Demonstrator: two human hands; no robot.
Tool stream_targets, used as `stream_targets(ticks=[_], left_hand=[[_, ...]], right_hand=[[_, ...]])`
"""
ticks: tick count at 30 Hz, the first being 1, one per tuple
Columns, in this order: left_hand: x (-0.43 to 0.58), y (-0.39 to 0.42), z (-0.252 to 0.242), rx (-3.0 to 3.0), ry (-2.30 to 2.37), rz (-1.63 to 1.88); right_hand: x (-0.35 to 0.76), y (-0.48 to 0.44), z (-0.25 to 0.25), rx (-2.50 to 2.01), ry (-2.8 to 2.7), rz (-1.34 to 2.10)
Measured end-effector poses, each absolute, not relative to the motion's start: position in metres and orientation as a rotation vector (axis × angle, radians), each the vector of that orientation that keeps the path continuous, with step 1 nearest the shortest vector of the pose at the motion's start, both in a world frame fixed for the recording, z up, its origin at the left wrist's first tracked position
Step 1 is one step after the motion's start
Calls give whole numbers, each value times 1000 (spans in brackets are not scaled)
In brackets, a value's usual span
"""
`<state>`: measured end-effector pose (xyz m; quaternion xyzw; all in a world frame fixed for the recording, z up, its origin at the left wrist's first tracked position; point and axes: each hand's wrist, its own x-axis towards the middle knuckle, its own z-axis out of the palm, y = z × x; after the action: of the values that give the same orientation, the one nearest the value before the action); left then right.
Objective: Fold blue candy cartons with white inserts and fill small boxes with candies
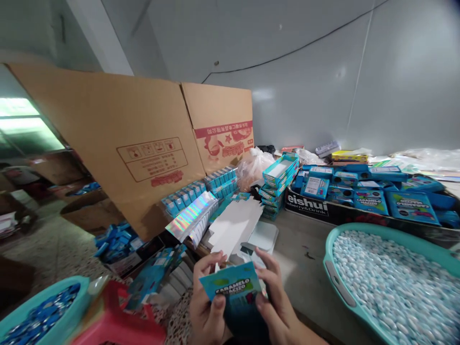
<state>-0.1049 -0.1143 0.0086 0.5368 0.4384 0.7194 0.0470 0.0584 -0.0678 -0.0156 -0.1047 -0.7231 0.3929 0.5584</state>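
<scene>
Between my two hands is a teal candy box point(235, 285) with "CARAMELO MACIZO" printed on its front. My left hand point(208, 299) grips its left side, thumb on the printed face. On the opposite side my right hand point(273, 302) grips it too, with the thumb on the front and fingers behind. The far side of the box is hidden from me. Just beyond it lie white cardboard sheets point(237, 220) and a pale flat tray-like object point(264, 235). A stack of teal display trays point(280, 172) stands behind these.
At right, a large teal basin point(328, 254) holds many wrapped candies. Behind it, a black carton point(309, 205) is full of blue boxes. A tall cardboard carton point(151, 120) stands at left. A red stool point(122, 321) and another teal basin point(84, 287) are low on the left.
</scene>
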Motion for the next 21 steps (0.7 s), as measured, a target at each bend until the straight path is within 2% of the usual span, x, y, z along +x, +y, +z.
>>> stream_targets(ticks=[4,10,13,18,21], left_hand=[[-90,-116,15,1833,1128,2163],[-73,-123,17,1737,1023,2041],[-59,-127,5,1494,1061,2080],[-36,-128,-16,772,1319,1909],[-40,-126,-26,802,1386,1778]], right_hand=[[72,-66,-24,-191,-1695,847],[88,-63,-53,-182,-1728,590],[100,-62,-57,-204,-1741,551],[112,-66,-44,-419,-1805,948],[111,-66,-42,-500,-1720,1310]])
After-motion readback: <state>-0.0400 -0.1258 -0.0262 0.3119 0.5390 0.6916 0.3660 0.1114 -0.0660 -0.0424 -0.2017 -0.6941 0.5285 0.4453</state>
